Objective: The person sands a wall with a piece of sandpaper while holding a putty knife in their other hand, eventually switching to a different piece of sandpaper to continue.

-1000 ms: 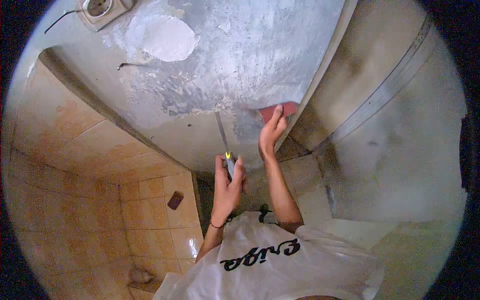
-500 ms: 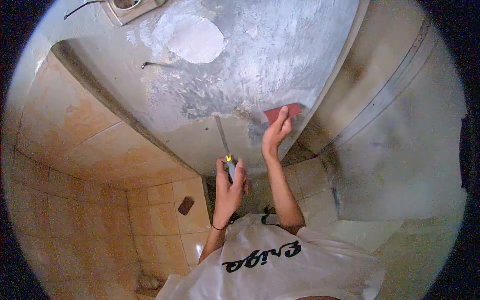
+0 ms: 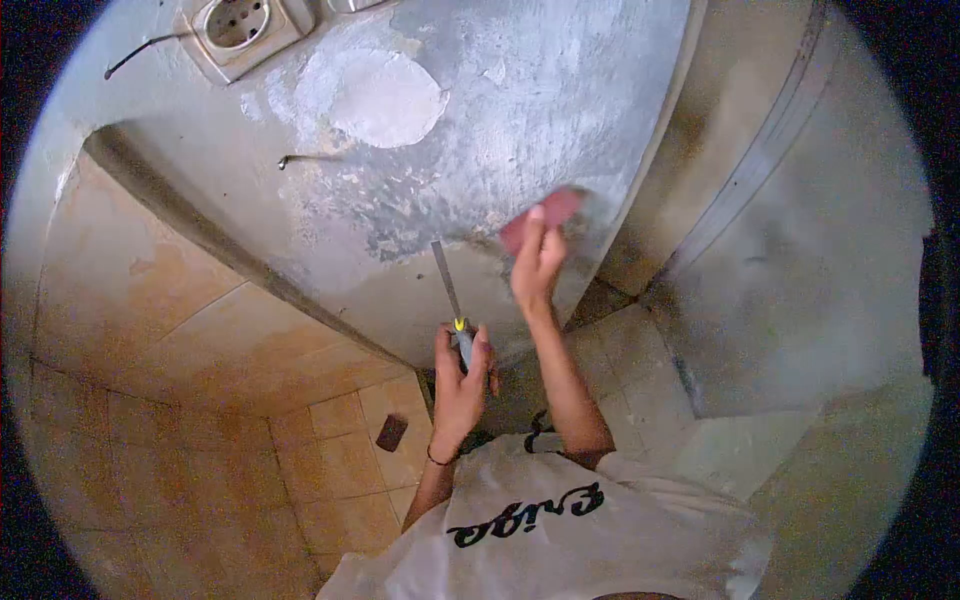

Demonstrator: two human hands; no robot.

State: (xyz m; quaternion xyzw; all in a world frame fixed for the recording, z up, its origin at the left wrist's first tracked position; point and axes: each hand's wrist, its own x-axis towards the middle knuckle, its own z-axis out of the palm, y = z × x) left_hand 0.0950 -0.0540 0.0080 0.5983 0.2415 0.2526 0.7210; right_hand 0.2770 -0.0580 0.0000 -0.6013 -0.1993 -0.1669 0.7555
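Two hands are seen, each closed on an item. A tool with a grey-and-yellow handle (image 3: 447,280) is gripped in the left hand (image 3: 462,390), its narrow metal blade pointed at the wall (image 3: 520,130); whether the tip is in contact cannot be told. A red pad (image 3: 560,215), slightly blurred, is clamped between thumb and fingers by the right hand (image 3: 538,268) and held over the worn lower part of the wall, near its right edge. A bracelet (image 3: 440,458) is worn on the left wrist. Bare, flaked paint is noted beyond the blade, with a round white patch (image 3: 390,97) above it. A socket (image 3: 238,22) is fixed at upper left. A dark block (image 3: 392,432) is found on the orange tiles (image 3: 335,420), left of the left hand.
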